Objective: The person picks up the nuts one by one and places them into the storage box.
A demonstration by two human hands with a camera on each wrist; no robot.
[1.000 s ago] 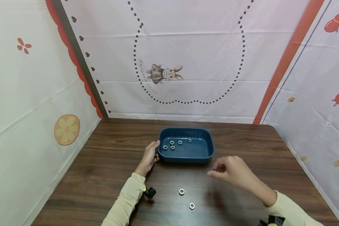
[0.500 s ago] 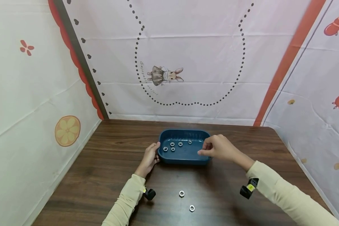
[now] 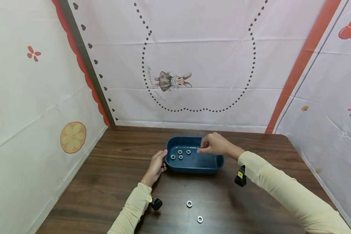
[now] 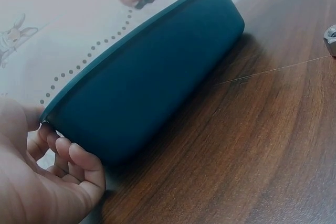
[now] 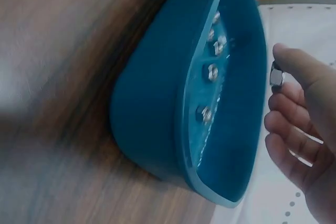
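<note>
A dark blue rectangular tray (image 3: 193,169) stands on the table, with several metal hex nuts (image 3: 188,151) lying on its floor toward the left. At the tray's left end my left hand (image 3: 156,165) grips the rim, thumb on top and fingers curled beneath, as the left wrist view also shows. My right hand (image 3: 216,144) is over the tray's right half and hides part of it. In the right wrist view that hand pinches a hex nut (image 5: 276,77) between thumb and fingers, above the rim.
Two more nuts lie on the brown wooden table (image 3: 111,182) in front of the tray: one nut (image 3: 189,204) and, nearer, another nut (image 3: 200,219). A printed white cloth (image 3: 204,65) hangs behind the table and along both sides.
My right hand has moved left and away from me, from the table right of the tray to over the tray, carrying the nut. The left hand keeps its grip on the rim.
</note>
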